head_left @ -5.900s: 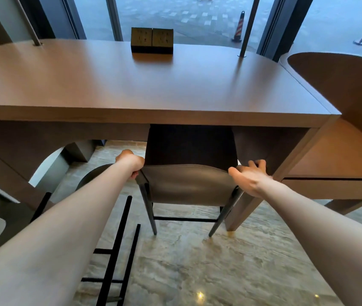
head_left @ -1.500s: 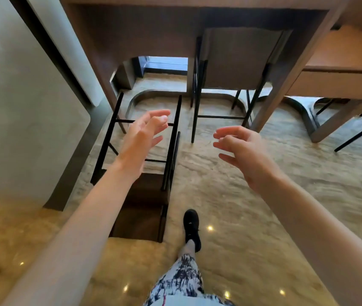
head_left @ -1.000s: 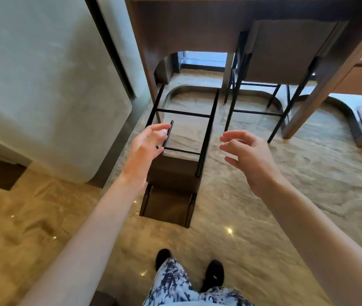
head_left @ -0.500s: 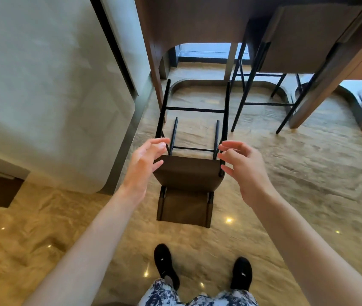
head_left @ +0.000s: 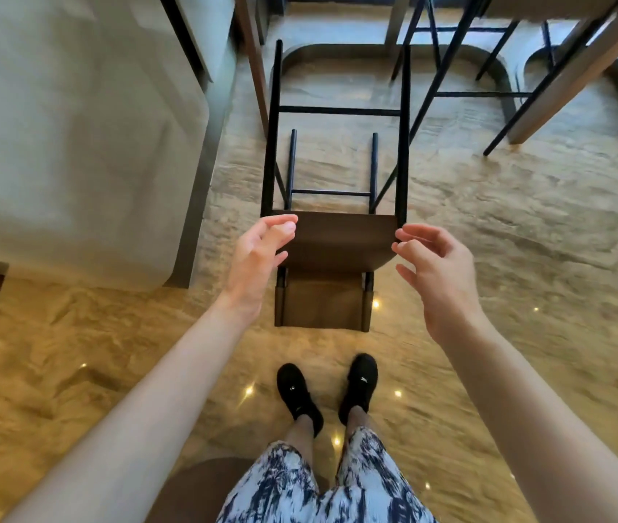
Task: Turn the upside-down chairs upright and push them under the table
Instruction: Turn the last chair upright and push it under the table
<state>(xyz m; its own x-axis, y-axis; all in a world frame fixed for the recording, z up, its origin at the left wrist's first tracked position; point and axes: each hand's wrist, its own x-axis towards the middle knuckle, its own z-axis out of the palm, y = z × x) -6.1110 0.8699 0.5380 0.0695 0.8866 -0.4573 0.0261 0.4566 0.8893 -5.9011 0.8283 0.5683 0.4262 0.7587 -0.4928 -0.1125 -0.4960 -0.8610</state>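
Polished marbled stone floor reflecting small ceiling lights, pale rounded wall panel at left with dark metal trim, black shoes and blue-and-white patterned shorts at lower centre.

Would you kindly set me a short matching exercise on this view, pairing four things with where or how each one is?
Things:
1. overturned chair
2. left hand
3. upright chair
4. shoes

States:
A. standing tucked under the table
B. lying on the floor, legs pointing away from the person
C. black, side by side, nearest the person
D. open, at the seat's left edge

Pairs: 1-B, 2-D, 3-A, 4-C
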